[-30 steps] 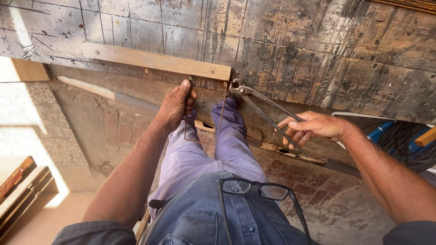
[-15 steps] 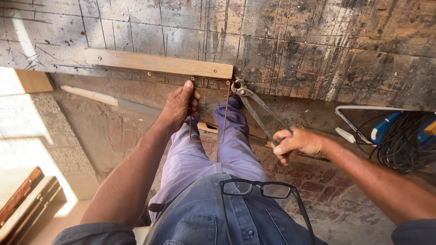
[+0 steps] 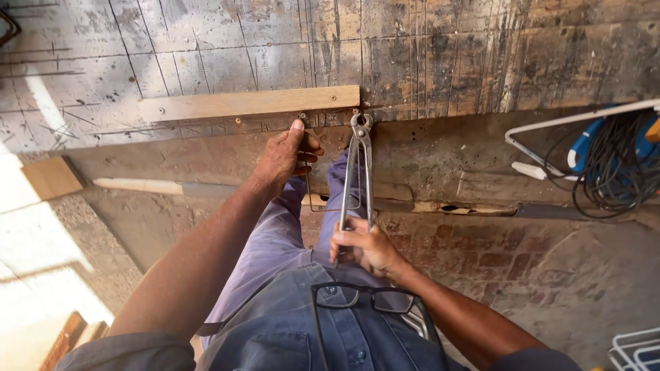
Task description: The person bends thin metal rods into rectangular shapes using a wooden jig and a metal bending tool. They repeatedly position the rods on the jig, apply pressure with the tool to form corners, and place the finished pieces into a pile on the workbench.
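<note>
So my right hand (image 3: 363,246) was wrapped tight round the handles of the pincers (image 3: 357,172), their head up at the desk (image 3: 440,62) edge, right under the end of the wood strip (image 3: 247,104). Left hand (image 3: 285,154) had its fingers curled, thumb pressed against the desk edge just beside a thin wire (image 3: 306,172) hanging down there. Glasses (image 3: 364,297) hung off my shirt, cables (image 3: 612,165) sat off right.

A wooden strip (image 3: 247,104) is laid along the workbench (image 3: 447,62) edge; pincers (image 3: 357,172) are set just right of it, cables (image 3: 612,165) kept far right.
</note>
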